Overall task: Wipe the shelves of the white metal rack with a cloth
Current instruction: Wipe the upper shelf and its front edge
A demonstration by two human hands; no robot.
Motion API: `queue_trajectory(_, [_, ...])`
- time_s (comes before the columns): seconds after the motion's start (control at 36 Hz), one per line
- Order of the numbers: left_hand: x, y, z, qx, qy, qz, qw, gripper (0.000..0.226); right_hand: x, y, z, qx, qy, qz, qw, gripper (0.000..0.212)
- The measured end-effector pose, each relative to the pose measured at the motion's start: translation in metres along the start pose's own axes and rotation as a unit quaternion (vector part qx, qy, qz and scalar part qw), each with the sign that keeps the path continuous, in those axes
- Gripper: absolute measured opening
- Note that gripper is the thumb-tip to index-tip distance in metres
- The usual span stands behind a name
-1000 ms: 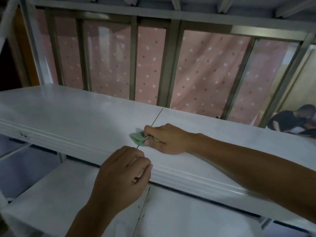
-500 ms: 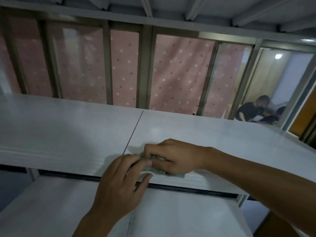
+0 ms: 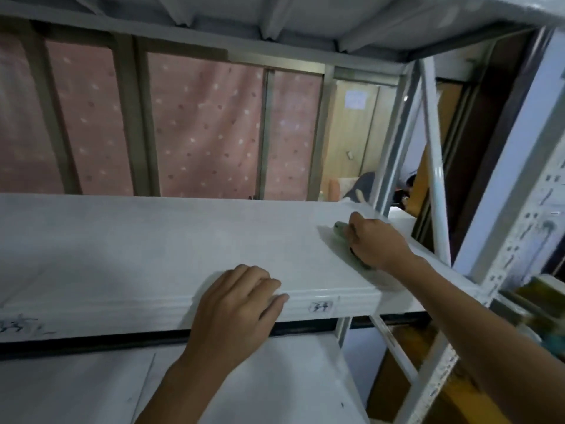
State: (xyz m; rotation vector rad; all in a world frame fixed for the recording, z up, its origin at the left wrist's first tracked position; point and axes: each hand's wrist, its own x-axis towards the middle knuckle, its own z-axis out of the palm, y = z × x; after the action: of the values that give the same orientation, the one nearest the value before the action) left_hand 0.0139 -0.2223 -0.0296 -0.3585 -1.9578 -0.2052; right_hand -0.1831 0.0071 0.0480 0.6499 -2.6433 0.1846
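One green cloth (image 3: 340, 231) sits near the right end of the middle shelf (image 3: 153, 240) of three, bunched under the right hand (image 3: 374, 243), whose curled fingers grip it; the left hand (image 3: 235, 310) rests flat-fingered on that shelf's front edge, holding nothing

A small label (image 3: 321, 306) stuck toward the right end of the front lip (image 3: 122, 307) of the white metal rack's shelf (image 3: 153, 240) carried a handwritten mark that appeared to read "34", though the blurred strokes left the figures uncertain. At the far left of the same lip, a dark handwritten scrawl (image 3: 18, 325) was too smeared to make out. In the background, a pale paper notice (image 3: 354, 98) hung on a wooden door (image 3: 345, 142), its print too small and blurred to read.
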Motion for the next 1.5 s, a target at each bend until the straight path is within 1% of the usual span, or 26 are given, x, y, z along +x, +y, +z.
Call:
queue_trajectory(0.08, [0.014, 0.023, 0.024, -0.005, 0.001, -0.005, 1.000, 0.013, 0.011, 0.055, 0.001, -0.033, -0.037, 0.110, 0.993, 0.033])
queue_trajectory(0.14, [0.018, 0.033, 0.038, -0.001, 0.000, -0.008, 1.000, 0.016, 0.020, 0.081, 0.005, -0.053, -0.058, 0.152, 0.985, 0.038])
queue_trajectory(0.19, [0.019, 0.039, 0.048, 0.012, 0.000, -0.016, 1.000, 0.024, 0.030, 0.098, 0.010, -0.053, -0.061, 0.173, 0.982, 0.037])
queue_trajectory(0.25, [0.018, 0.041, 0.053, 0.022, 0.006, -0.023, 0.999, 0.028, 0.041, 0.108, 0.017, -0.041, -0.074, 0.180, 0.980, 0.036])
queue_trajectory(0.31, [0.017, 0.041, 0.054, 0.025, 0.014, -0.025, 0.999, 0.027, 0.052, 0.114, 0.020, -0.036, -0.098, 0.179, 0.978, 0.037])
queue_trajectory(0.44, [0.011, 0.042, 0.045, 0.027, 0.007, -0.018, 0.999, 0.017, 0.086, 0.119, 0.028, -0.078, -0.148, 0.141, 0.976, 0.046])
queue_trajectory(0.5, [0.008, 0.041, 0.039, 0.036, -0.005, -0.012, 0.999, 0.020, 0.099, 0.119, 0.036, -0.093, -0.155, 0.127, 0.975, 0.049])
queue_trajectory(0.56, [0.004, 0.039, 0.034, 0.043, -0.008, -0.011, 0.999, 0.022, 0.108, 0.109, 0.043, -0.086, -0.146, 0.116, 0.979, 0.050])
queue_trajectory(0.61, [-0.001, 0.037, 0.030, 0.047, 0.000, -0.010, 0.999, 0.021, 0.116, 0.085, 0.046, -0.069, -0.137, 0.095, 0.984, 0.051])
queue_trajectory(0.67, [-0.004, 0.035, 0.028, 0.051, 0.003, 0.002, 0.999, 0.016, 0.124, 0.055, 0.049, -0.072, -0.151, 0.062, 0.984, 0.053])
queue_trajectory(0.78, [-0.010, 0.028, 0.020, 0.063, 0.016, 0.014, 0.998, 0.008, 0.143, -0.005, 0.061, -0.049, -0.142, -0.004, 0.989, 0.048])
queue_trajectory(0.86, [-0.016, 0.021, 0.004, 0.095, 0.012, 0.029, 0.995, 0.003, 0.144, -0.059, 0.062, -0.027, -0.137, -0.043, 0.989, 0.047])
queue_trajectory(0.89, [-0.017, 0.017, -0.003, 0.113, 0.006, 0.039, 0.993, 0.004, 0.144, -0.076, 0.064, -0.018, -0.134, -0.060, 0.989, 0.048])
queue_trajectory(0.94, [-0.020, 0.010, -0.016, 0.139, 0.000, 0.054, 0.989, 0.013, 0.146, -0.112, 0.067, -0.008, -0.125, -0.103, 0.987, 0.049])
queue_trajectory(1.0, [-0.024, 0.001, -0.026, 0.154, 0.003, 0.052, 0.987, 0.012, 0.147, -0.143, 0.070, 0.003, -0.122, -0.145, 0.982, 0.049])
queue_trajectory(1.08, [-0.033, -0.013, -0.039, 0.172, 0.001, 0.047, 0.984, 0.002, 0.144, -0.183, 0.069, 0.011, -0.133, -0.195, 0.972, 0.055])
queue_trajectory(1.17, [-0.042, -0.025, -0.052, 0.188, 0.014, 0.035, 0.981, 0.002, 0.143, -0.213, 0.069, 0.016, -0.145, -0.228, 0.963, 0.056])
queue_trajectory(1.31, [-0.057, -0.039, -0.065, 0.196, 0.026, 0.020, 0.980, 0.007, 0.132, -0.255, 0.065, 0.038, -0.143, -0.297, 0.943, 0.032])
queue_trajectory(1.5, [-0.069, -0.048, -0.063, 0.199, 0.034, 0.023, 0.979, 0.004, 0.073, -0.303, 0.044, 0.094, -0.120, -0.443, 0.883, 0.019])
